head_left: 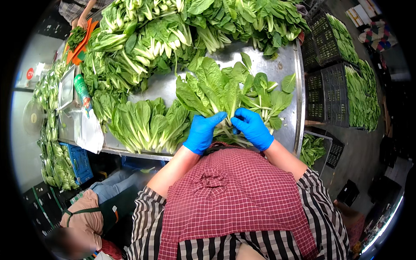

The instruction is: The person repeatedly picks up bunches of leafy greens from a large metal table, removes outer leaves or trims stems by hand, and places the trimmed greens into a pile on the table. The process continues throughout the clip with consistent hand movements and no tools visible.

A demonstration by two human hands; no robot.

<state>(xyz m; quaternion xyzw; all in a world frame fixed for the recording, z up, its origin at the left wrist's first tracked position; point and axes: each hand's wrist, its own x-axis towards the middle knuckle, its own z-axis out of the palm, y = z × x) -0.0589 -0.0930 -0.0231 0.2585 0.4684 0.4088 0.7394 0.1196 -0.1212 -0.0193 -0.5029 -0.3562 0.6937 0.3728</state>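
Note:
Both of my hands wear blue gloves and meet at the base of a head of leafy greens (209,87) over the steel table. My left hand (204,131) grips its stalks, thumb across the front. My right hand (252,126) pinches at the stalk base from the other side, fingers curled in; its exact hold is partly hidden. To the left, several trimmed heads of greens (146,126) lie side by side, stalks towards me. Loose leaves and stalks (268,100) lie right of the held head. Beyond it rises a large heap of leafy greens (156,42).
The steel table (289,65) has a raised right edge. At left are a green printed roll (83,92), white plastic bags (91,131) and a metal tray (66,86). Black crates of greens (334,94) stand right. One person bends low at left; another person's hand (82,22) holds greens.

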